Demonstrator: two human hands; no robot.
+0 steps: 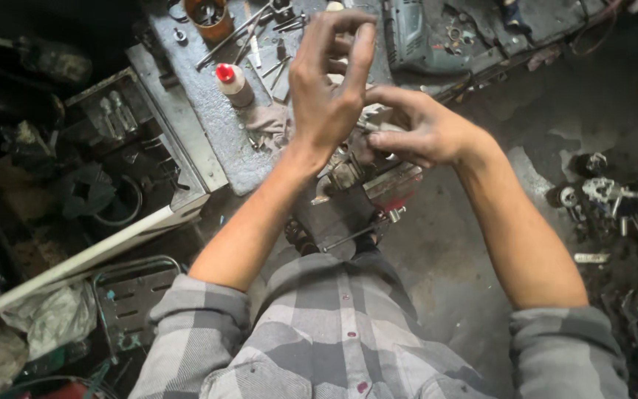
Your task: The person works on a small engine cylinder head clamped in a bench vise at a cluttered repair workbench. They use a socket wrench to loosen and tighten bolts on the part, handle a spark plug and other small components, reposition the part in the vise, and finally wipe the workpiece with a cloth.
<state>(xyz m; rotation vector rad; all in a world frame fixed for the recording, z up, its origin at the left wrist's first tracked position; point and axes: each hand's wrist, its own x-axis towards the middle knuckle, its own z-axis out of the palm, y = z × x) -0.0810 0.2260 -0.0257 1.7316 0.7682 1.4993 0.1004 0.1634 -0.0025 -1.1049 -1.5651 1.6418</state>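
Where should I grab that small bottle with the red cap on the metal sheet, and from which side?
Take the bottle around its pale body just under the red cap, coming from above and the near side. It appears to stand about upright, tools lie close behind and to its right, and the left hand hovers nearest, empty with fingers spread.

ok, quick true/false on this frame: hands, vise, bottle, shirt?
1. The left hand is raised, fingers spread, holding nothing. True.
2. The right hand is lifted clear of the vise. False: it pinches at a metal part on the vise.
3. The bottle has a red cap. True.
4. The shirt is plain blue. False: grey plaid.
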